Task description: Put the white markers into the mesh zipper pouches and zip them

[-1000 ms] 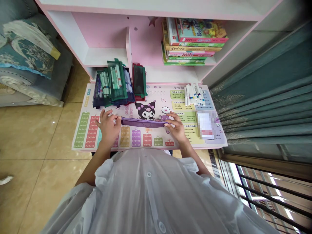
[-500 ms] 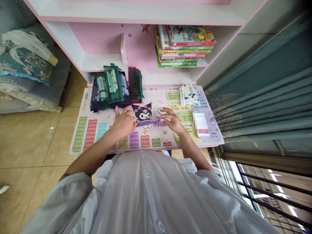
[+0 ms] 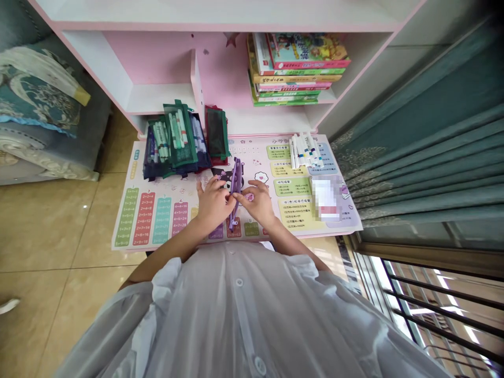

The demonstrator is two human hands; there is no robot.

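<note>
We are pinching a slim purple pencil case (image 3: 235,194) between our left hand (image 3: 213,205) and right hand (image 3: 256,202) on the printed desk mat (image 3: 136,168); a fumbled grip could drop it against the green mesh pouches (image 3: 177,139) at the mat's far edge.

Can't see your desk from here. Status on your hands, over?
Left hand, right hand pinching purple pencil pouch, over printed desk mat. Marker pouches beyond, apart.

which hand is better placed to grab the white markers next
Probably the right hand: it sits nearer the white markers, on their side of the purple pencil pouch, while the left hand is on the pouch's far side.
</note>
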